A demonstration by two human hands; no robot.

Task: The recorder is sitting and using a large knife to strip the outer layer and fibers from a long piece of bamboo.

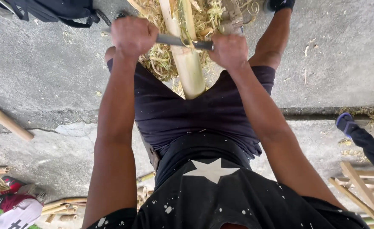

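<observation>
While both fists are clenched, the left hand (132,36) and the right hand (228,51) each grip one end of a dark metal blade (182,41) that lies crosswise over a pale bamboo pole (187,59). The fingers of both hands are curled fully shut around the ends of the tool, with no gap showing. The blade touches the top of the pole, a little far of where the pole runs in between the person's thighs, clad in dark shorts (174,114). The pole slants from the far edge of the view toward the person, and its near end is hidden by the shorts.

Under and around the pole lies a heap of straw-coloured shavings (161,63) on the grey concrete floor (51,72). A black bag (55,10) sits at the far left. Another bamboo piece (6,121) lies at the left, well apart from the hands, and a bundle of thin bamboo sticks (64,208) rests near the left bottom corner beside a red and white shoe (13,208). At the right, a wooden frame (363,191) lies on the floor, with another person's dark sleeve and blue-gloved hand (346,123) just above it.
</observation>
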